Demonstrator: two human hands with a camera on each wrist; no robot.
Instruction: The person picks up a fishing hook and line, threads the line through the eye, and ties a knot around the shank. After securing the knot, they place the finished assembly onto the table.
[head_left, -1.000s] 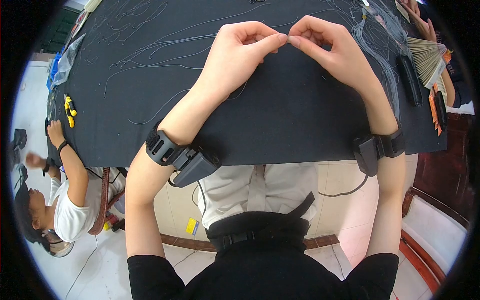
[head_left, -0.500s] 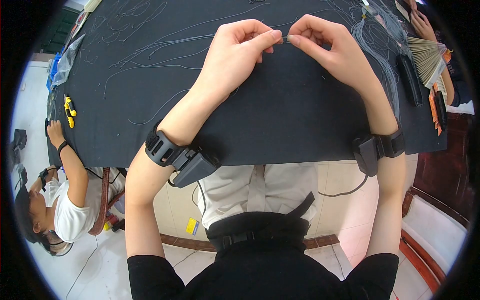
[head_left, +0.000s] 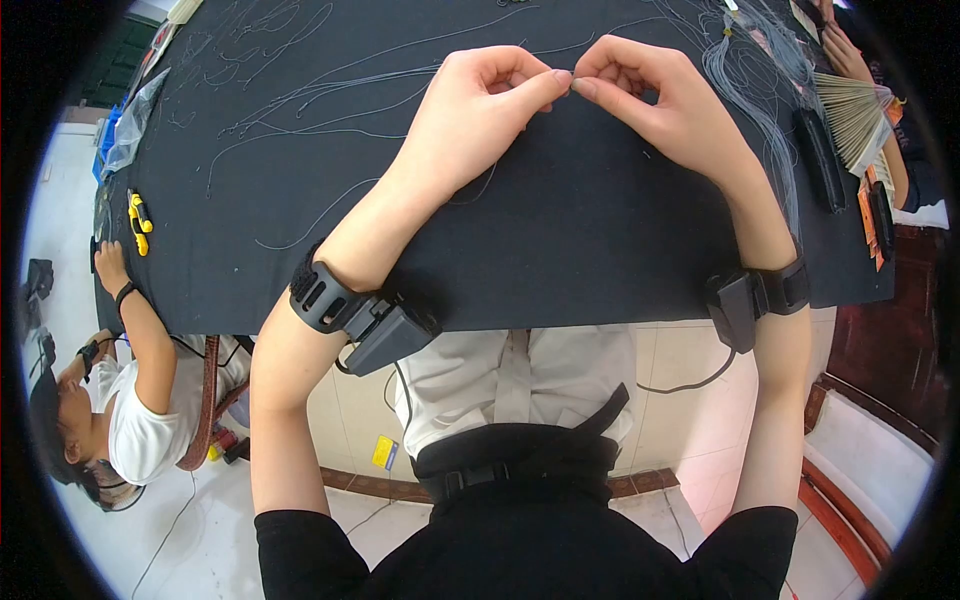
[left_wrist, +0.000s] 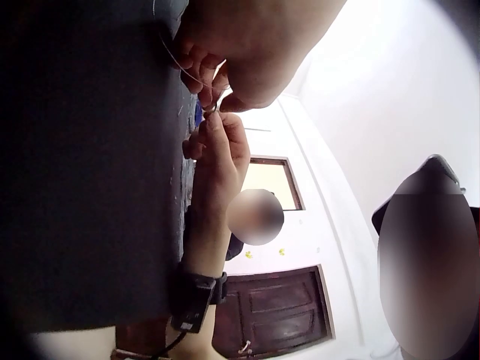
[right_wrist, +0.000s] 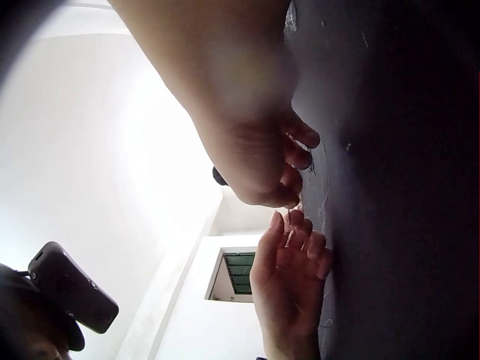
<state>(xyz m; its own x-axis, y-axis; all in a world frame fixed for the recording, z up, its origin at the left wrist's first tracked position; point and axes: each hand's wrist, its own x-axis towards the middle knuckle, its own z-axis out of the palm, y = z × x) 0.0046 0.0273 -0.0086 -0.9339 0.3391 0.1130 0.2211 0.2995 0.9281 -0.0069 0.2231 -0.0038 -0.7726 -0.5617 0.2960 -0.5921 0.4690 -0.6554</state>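
Above the black-covered table, my left hand point(head_left: 475, 115) pinches a thin grey cord point(left_wrist: 172, 52) between thumb and forefinger. Opposite it, my right hand point(head_left: 655, 95) also pinches the cord, its thumb and fingertip meeting those of the left. The bit of cord at the fingertips is mostly hidden by them. A loose length curves down from the left hand, seen in the left wrist view. In the right wrist view the left hand point(right_wrist: 292, 289) shows its palm side, with its other fingers curled.
Several loose grey cords point(head_left: 330, 90) lie to the left on the black table point(head_left: 600, 240). A thick bundle of cords point(head_left: 765, 130) is at the right, beside a black case point(head_left: 820, 160) and a fanned stack of strips point(head_left: 850, 120). Yellow-handled pliers point(head_left: 140, 222) lie far left, near another seated person.
Half a second ago the fingertips stood slightly apart with a short stretch of cord between them. Now they meet again, the left hand having come back right and slightly down.
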